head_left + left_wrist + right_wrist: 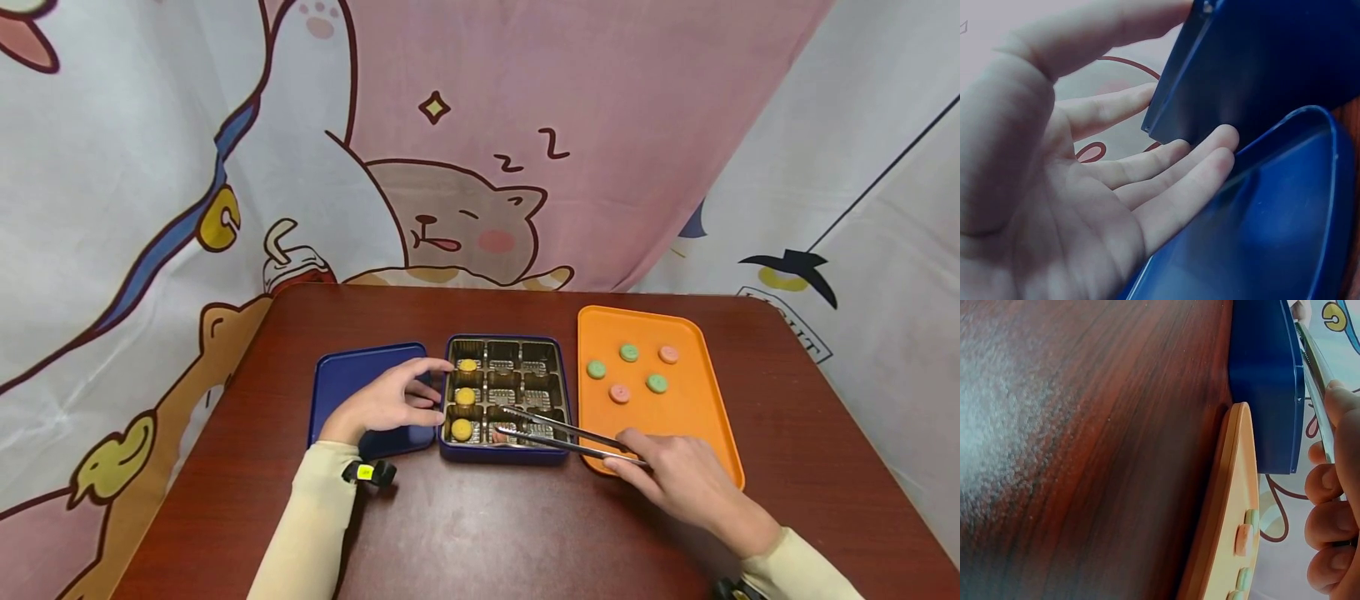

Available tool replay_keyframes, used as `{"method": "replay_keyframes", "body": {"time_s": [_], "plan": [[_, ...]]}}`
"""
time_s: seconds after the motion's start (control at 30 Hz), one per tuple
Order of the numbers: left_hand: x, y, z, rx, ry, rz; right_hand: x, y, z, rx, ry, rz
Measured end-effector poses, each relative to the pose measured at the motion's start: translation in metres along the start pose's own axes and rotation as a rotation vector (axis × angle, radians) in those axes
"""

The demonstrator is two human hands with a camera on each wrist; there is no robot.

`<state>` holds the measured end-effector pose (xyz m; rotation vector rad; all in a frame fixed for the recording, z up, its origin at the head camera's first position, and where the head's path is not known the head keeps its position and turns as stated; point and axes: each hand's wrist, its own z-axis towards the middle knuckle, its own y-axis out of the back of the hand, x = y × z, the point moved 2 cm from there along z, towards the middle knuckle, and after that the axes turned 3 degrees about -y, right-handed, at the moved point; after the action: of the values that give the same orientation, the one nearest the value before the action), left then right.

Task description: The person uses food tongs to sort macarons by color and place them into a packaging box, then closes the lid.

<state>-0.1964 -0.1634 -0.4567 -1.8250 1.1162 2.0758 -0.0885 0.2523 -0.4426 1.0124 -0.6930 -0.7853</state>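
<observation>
Low at centre frame, a blue tin (502,455) holds three yellow macarons (465,397) down its left column and a pink macaron (498,436) at bottom middle. The left hand (390,400), fingers spread, touches its left side; the right hand (682,482) grips metal tongs (577,448), tips apart nearby.
</observation>
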Motion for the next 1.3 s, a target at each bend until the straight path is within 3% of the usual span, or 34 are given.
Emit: {"method": "replay_keyframes", "body": {"time_s": [0.4, 0.73, 1.3], "plan": [[-0.001, 0.0, 0.001, 0.0, 0.012, 0.002, -0.001, 0.005, -0.003, -0.015, -0.01, -0.01], [-0.001, 0.0, 0.0, 0.001, 0.01, 0.002, -0.016, 0.019, -0.021, 0.018, -0.148, -0.064], [0.001, 0.0, 0.0, -0.006, 0.014, 0.002, -0.05, 0.035, -0.049, -0.035, -0.28, -0.099]]}}
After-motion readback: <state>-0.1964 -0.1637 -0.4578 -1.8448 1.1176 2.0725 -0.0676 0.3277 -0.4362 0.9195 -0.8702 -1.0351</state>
